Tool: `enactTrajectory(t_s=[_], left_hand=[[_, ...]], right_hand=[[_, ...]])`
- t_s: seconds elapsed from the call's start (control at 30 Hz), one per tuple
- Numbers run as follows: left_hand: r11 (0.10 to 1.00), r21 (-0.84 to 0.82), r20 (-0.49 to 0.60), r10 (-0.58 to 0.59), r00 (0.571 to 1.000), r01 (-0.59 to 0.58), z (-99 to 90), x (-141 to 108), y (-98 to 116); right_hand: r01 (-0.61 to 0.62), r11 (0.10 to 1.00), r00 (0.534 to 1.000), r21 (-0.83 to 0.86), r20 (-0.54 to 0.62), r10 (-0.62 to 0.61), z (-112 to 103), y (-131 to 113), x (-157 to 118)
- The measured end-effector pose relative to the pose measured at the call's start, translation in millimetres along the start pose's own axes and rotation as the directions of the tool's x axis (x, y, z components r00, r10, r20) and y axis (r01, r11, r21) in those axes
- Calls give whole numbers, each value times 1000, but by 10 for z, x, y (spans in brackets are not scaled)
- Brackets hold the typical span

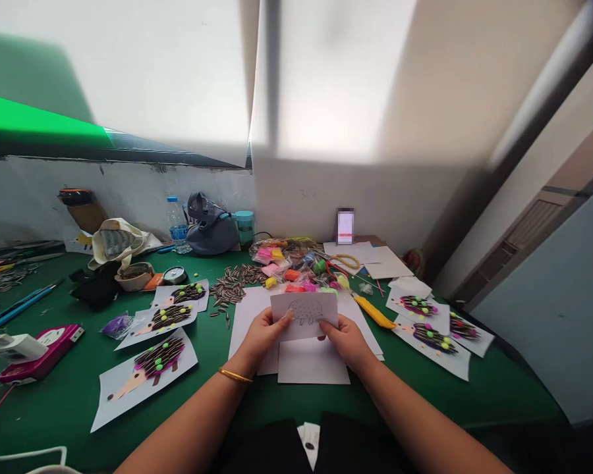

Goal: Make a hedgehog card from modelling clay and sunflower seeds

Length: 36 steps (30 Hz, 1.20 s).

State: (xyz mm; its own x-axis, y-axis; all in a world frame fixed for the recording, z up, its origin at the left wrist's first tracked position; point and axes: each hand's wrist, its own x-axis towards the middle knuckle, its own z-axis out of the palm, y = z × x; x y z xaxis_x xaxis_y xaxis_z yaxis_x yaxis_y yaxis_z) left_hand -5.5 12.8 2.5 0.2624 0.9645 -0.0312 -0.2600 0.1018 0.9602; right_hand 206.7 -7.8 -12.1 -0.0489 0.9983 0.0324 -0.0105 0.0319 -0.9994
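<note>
Between my two hands a small white paper card (281,308) with a pencil-like drawing of a hedgehog is held up over the table. My left hand (265,332) pinches its left edge, thumb on the front; a gold bangle circles that wrist. On the card's right edge my right hand (348,339) is closed with its thumb on the front. Below lie white paper sheets (313,370), partly covered by the card and hands. A heap of striped sunflower seeds (232,284) sits just beyond, to the left. Bagged coloured clay (296,276) lies behind the card.
Hedgehog pictures with seed spines lie at left (145,378) and right (432,345) on the green table (217,408). A yellow cutter (373,311) and yellow-handled scissors (346,261) rest at right. Behind stand a phone (345,227), a water bottle (178,227) and a dark bag (211,230).
</note>
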Motion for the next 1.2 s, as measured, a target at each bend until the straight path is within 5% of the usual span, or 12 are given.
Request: enactTrajectory(t_s=[1.2], left_hand=[[996, -54, 19, -76, 997, 77, -42, 26, 28]], right_hand=[[19, 999, 1000, -40, 15, -19, 21, -78, -12]])
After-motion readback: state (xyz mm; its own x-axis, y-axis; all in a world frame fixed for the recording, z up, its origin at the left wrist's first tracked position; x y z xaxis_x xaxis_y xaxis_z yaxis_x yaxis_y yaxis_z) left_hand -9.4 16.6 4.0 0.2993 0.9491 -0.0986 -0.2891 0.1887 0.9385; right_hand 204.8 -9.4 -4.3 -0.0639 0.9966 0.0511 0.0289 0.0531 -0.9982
